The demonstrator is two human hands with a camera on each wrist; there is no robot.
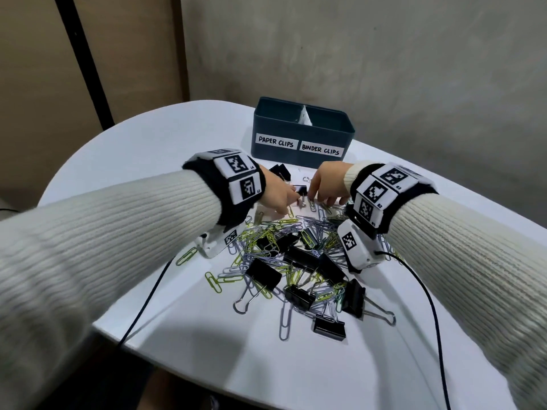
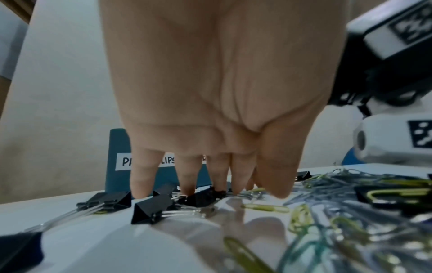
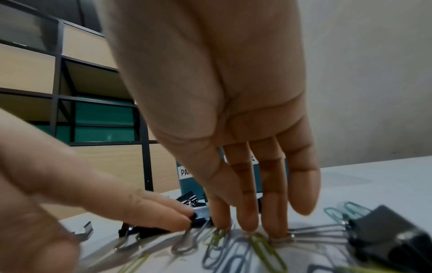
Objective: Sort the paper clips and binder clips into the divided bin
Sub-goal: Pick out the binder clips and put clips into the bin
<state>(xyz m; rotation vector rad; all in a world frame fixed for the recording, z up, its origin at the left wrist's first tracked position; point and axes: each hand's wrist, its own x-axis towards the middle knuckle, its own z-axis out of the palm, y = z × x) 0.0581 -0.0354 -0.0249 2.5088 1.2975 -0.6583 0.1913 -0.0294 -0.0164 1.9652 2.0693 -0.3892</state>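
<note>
A white rounded surface [image 1: 154, 149] is seen from above. On it, at 12 o'clock, a dark blue divided bin [image 1: 302, 134] is placed, with two white labels on its front wall: "PAPER CLIPS" on the left and "BINDER CLIPS" on the right. What lies inside the compartments cannot be told.

A mixed heap of paper clips [image 1: 266, 232], yellow-green and silver, is spread at the centre and toward 6 o'clock, with black binder clips [image 1: 263, 272] lying among and upon them. A few more binder clips are seen near the bin's front, at 11 o'clock from the heap.

Both hands are lowered at the far edge of the heap, just before the bin. The left hand [image 1: 276, 193] is held with its fingers pointing down, and a small binder clip [image 1: 390, 189] is touched by its fingertips; whether it is really pinched cannot be told. The right hand [image 1: 325, 184] is kept with straight fingers, whose tips are pressed on the paper clips, and nothing is grasped by it. Marker-covered bands are worn on both wrists.
</note>
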